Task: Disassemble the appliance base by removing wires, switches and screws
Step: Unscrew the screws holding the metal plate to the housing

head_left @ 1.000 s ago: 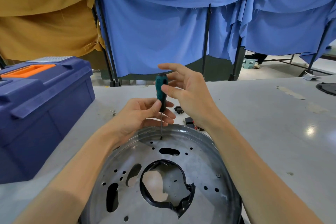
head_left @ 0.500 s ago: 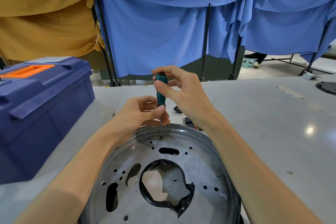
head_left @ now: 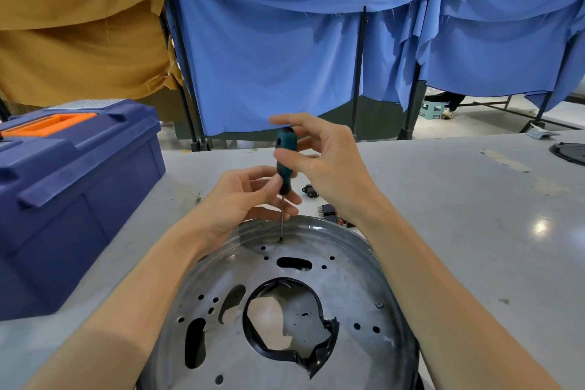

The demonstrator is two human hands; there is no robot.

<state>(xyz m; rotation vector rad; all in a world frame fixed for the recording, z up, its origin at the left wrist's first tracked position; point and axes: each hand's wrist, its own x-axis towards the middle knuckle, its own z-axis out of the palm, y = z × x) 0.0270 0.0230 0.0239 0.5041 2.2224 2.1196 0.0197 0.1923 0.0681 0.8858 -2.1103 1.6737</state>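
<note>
Blue toolbox (head_left: 79, 187) left of appliance base (head_left: 351, 282)

No text, label, brand, number or sign can be read. The teal handle of the screwdriver (head_left: 286, 141), the blue toolbox (head_left: 79, 184) on the left of the desk and the metal appliance base (head_left: 348, 288) at the near edge show no legible marking. The pale panel (head_left: 82, 103) on the far part of the toolbox lid is too blurred to tell whether it carries any writing.
</note>
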